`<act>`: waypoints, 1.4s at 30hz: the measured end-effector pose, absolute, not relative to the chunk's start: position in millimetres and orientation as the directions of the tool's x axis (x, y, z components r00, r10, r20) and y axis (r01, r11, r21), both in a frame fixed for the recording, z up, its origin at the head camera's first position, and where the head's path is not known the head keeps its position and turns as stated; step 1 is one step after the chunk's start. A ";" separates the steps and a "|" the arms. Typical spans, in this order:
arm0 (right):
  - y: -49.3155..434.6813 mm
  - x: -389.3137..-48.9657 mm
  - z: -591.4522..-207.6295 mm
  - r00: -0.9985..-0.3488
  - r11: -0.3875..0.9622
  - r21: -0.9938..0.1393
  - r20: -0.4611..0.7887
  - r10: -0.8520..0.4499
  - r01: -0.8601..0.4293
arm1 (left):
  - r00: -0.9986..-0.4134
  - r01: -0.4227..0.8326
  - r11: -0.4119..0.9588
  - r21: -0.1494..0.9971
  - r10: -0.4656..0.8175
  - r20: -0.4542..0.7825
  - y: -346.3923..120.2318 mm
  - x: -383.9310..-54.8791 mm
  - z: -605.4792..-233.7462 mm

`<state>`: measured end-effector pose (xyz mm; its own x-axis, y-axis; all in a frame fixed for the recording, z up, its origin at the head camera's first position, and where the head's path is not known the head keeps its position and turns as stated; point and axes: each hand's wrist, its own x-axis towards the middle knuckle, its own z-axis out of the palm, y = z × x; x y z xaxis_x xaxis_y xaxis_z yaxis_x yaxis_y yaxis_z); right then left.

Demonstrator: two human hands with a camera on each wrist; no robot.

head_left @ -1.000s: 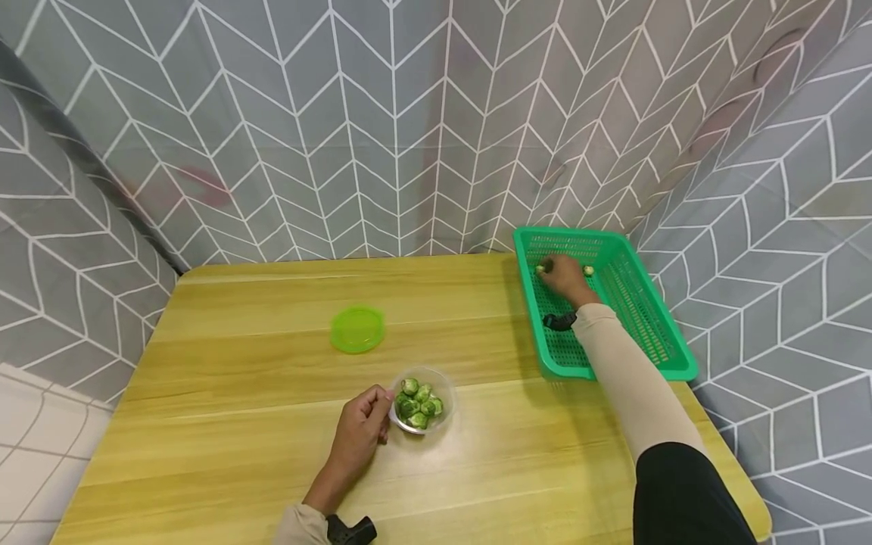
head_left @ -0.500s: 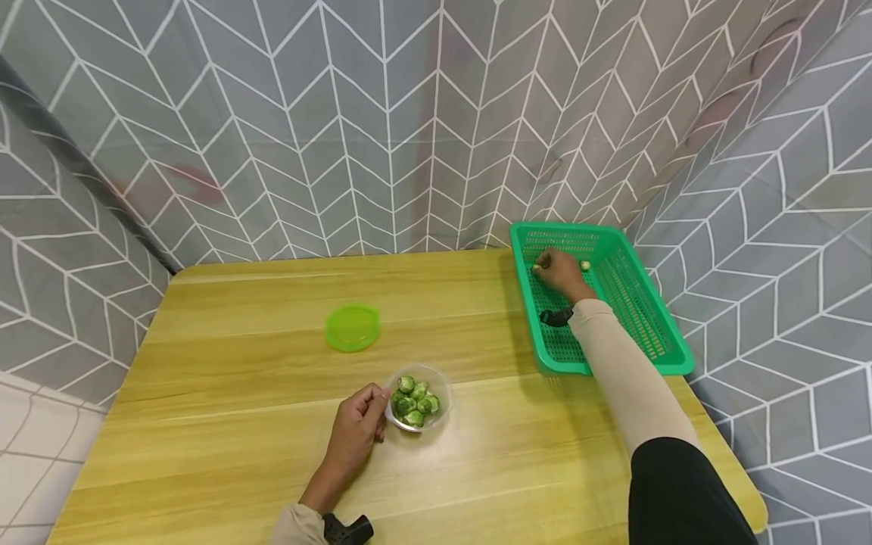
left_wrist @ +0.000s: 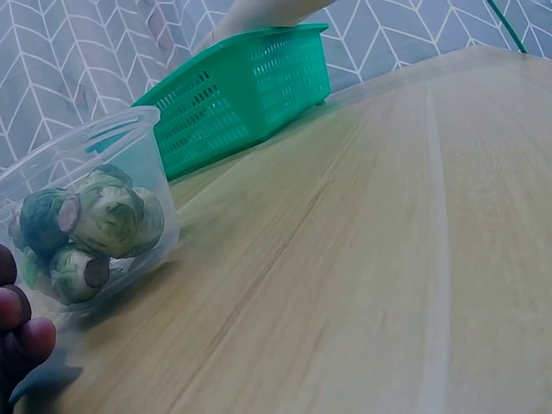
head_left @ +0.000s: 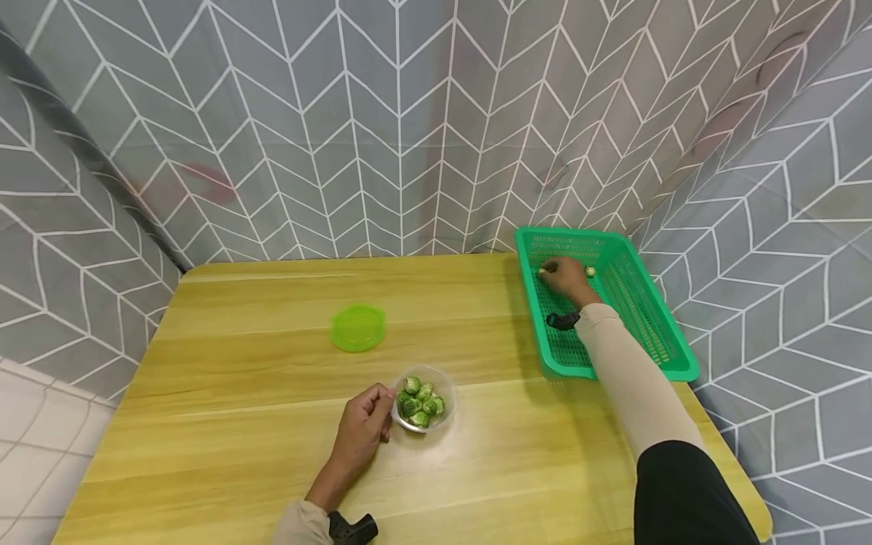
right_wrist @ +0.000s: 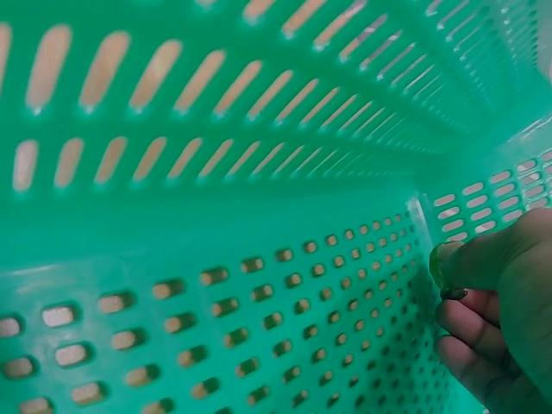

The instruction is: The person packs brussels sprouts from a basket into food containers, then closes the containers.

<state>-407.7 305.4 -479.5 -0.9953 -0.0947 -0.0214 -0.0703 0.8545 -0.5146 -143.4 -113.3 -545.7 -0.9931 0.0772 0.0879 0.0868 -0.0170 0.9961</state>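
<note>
My left hand (head_left: pixel 364 424) pinches the left rim of a clear plastic tub (head_left: pixel 446 386) on the table. Several green Brussels sprouts (head_left: pixel 418 403) are heaped inside, also visible through the tub wall (left_wrist: pixel 159 194) in the left wrist view. Over at the right, my right hand (head_left: pixel 567 278) reaches down into a green basket (head_left: pixel 545 362). Between its thumb and fingers it pinches a Brussels sprout (right_wrist: pixel 440 266), mostly covered by the thumb in the right wrist view. Another sprout (head_left: pixel 590 271) lies in the basket just right of that hand.
A translucent green lid (head_left: pixel 358 328) lies flat on the wooden table (head_left: pixel 225 393), behind and left of the tub. The slotted basket stands at the table's back right corner. A grey patterned curtain (head_left: pixel 368 129) hangs close behind the table and along the right side.
</note>
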 end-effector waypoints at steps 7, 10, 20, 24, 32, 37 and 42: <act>309.1 -398.7 -471.8 -0.999 0.831 -0.556 -0.004 -0.044 -0.034 | -0.988 0.109 -0.008 0.994 0.109 0.109 -112.2 -141.3 -544.1; 304.8 -397.1 -465.7 -0.999 0.817 -0.575 0.025 -0.027 -0.037 | -0.987 0.118 -0.002 0.993 0.113 0.117 -114.7 -141.5 -548.0; 299.1 -378.6 -447.5 -0.994 0.753 -0.652 0.100 -0.033 -0.091 | -0.994 0.086 -0.002 0.996 0.073 0.086 -116.3 -140.4 -546.4; 299.1 -366.5 -442.2 -0.995 0.729 -0.677 0.090 -0.051 -0.099 | -0.996 0.067 0.006 0.998 0.065 0.066 -114.6 -140.2 -543.9; 295.2 -337.7 -433.1 -0.993 0.666 -0.737 0.088 -0.074 -0.115 | -0.996 0.060 0.025 0.998 0.070 0.058 -111.5 -141.2 -544.1; 286.6 -317.2 -424.8 -0.990 0.619 -0.773 0.114 -0.082 -0.140 | -0.995 0.065 0.006 0.998 0.074 0.064 -112.2 -140.7 -543.6; 273.8 -299.1 -421.6 -0.987 0.576 -0.802 0.115 -0.116 -0.161 | -0.993 0.089 -0.018 0.996 0.080 0.090 -113.6 -140.3 -543.4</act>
<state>-299.1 273.8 -421.6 -0.9865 -0.1162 0.1150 -0.1612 0.5756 -0.8016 -140.3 -113.6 -543.4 -0.9928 0.0796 0.0898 0.0886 -0.0177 0.9959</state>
